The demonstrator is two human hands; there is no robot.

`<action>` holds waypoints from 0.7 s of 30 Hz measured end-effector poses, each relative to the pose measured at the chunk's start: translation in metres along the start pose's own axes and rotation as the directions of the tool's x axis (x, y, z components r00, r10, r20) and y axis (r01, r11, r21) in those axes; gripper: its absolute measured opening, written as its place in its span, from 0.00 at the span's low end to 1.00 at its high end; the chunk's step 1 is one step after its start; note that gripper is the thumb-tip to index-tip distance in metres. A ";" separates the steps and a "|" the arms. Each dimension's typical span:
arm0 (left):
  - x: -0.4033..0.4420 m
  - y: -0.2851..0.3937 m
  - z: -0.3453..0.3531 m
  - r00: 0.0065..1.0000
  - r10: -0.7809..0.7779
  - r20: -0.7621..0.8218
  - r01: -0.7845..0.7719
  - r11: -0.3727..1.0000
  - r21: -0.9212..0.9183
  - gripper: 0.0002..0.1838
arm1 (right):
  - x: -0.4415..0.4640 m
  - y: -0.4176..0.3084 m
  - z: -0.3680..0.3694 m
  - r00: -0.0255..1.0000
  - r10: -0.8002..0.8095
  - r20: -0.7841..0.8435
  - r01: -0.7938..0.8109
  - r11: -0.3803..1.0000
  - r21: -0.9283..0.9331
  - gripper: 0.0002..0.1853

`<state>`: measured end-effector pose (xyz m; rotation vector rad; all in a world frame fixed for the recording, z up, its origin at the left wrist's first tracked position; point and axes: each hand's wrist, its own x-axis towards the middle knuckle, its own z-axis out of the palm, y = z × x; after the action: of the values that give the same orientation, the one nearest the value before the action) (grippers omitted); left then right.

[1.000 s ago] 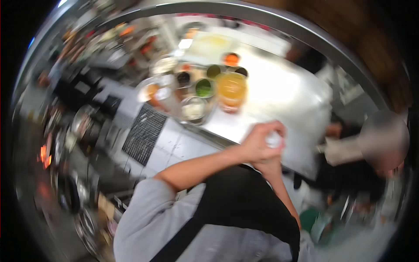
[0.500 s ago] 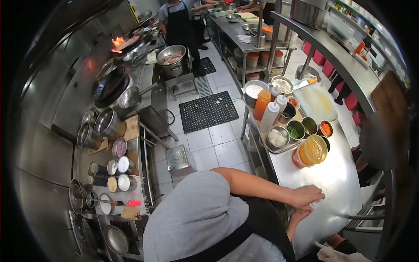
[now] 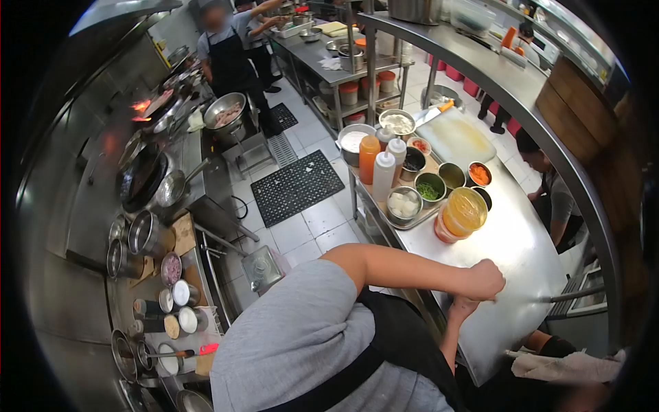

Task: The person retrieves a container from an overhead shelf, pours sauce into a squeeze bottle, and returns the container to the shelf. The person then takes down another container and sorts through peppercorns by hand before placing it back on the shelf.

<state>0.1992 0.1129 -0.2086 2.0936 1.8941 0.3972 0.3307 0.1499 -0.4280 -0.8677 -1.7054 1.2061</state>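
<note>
My left hand (image 3: 486,280) is closed in a fist over the steel table (image 3: 518,250). Just under it, my right hand (image 3: 463,307) touches or nearly touches it, with its fingers mostly hidden. Whatever is between the hands cannot be made out. Nearest to them stands a plastic tub with a yellowish wrapped top (image 3: 463,213). Beyond it are metal containers of chopped green herbs (image 3: 430,189), white pieces (image 3: 404,204) and orange pieces (image 3: 479,174). An orange squeeze bottle (image 3: 368,158) and a clear-white squeeze bottle (image 3: 384,176) stand alongside.
A cutting board (image 3: 456,137) with an orange-handled knife (image 3: 436,112) lies at the table's far end. Left are a stove with woks (image 3: 145,178) and flames. A black mat (image 3: 297,187) covers part of the floor. Co-workers stand at the back (image 3: 230,62) and right (image 3: 559,206).
The camera view has swung to the right. My left hand has turned into a tighter fist, and the small whitish thing seen at my fingers earlier is hidden.
</note>
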 end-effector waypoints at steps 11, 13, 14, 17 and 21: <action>0.026 0.006 -0.002 0.963 0.076 0.258 -0.100 0.992 0.080 0.17 | 0.001 0.015 -0.002 0.998 0.067 -0.021 -0.063 0.988 0.138 0.29; 0.015 0.010 -0.025 0.983 0.029 0.182 -0.030 1.000 0.004 0.16 | 0.003 -0.004 -0.001 0.999 0.013 -0.052 -0.013 1.000 0.012 0.28; 0.010 0.011 -0.029 0.989 0.003 0.145 0.002 0.999 -0.034 0.16 | 0.003 -0.018 -0.002 0.998 -0.016 -0.067 0.012 0.999 -0.051 0.28; 0.010 -0.006 0.010 0.795 0.520 -0.312 -0.375 0.826 0.422 0.19 | 0.002 -0.038 -0.004 0.984 0.178 0.023 -0.179 0.975 0.131 0.33; 0.032 -0.003 0.028 0.935 0.351 0.052 -0.350 0.887 0.301 0.19 | 0.009 0.019 -0.022 0.977 0.192 0.095 -0.188 0.981 -0.046 0.33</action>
<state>0.2102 0.1439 -0.2358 2.6555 1.6595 0.1879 0.3485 0.1710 -0.4403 -1.0276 -1.7592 1.3678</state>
